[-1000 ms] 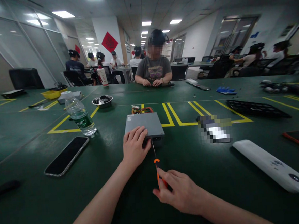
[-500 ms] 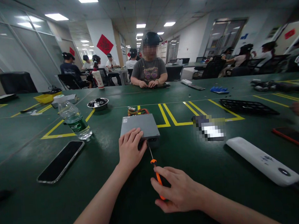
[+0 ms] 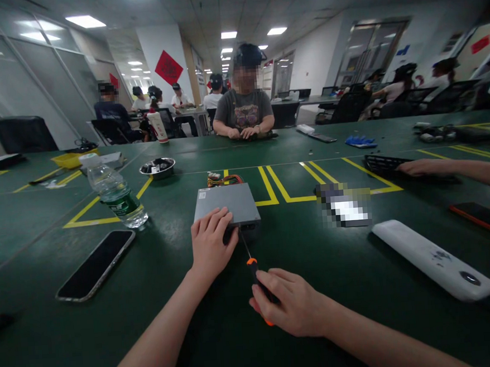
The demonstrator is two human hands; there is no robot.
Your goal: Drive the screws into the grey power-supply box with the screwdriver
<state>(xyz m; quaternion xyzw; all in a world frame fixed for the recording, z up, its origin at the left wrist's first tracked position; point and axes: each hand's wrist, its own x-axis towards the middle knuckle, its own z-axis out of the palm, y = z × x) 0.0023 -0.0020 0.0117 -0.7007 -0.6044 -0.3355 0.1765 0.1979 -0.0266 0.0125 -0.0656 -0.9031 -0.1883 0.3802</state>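
Observation:
A grey metal computer power supply (image 3: 229,198) lies flat on the green table, its bundle of coloured wires (image 3: 223,179) at the far side. My left hand (image 3: 212,239) grips its near left corner, fingers across the top and thumb at the front face. In my right hand (image 3: 287,301) is an orange and black screwdriver (image 3: 253,267), fingers closed round the handle. The screwdriver's thin shaft points away from me, and its tip meets the near face of the power supply close to my left thumb. Exactly what the tip touches is too small to make out.
Left stand a water bottle (image 3: 118,195), a phone (image 3: 96,265) and a metal bowl (image 3: 157,168). Right lie a blurred-out phone (image 3: 347,207), a white device (image 3: 433,260) and a black grille (image 3: 380,164) under another person's hand (image 3: 426,167). A person (image 3: 243,108) sits opposite.
My right fingers, loose and spread before, have closed round the screwdriver handle. At the right, another person's hand has reached onto the black grille. The view has shifted slightly.

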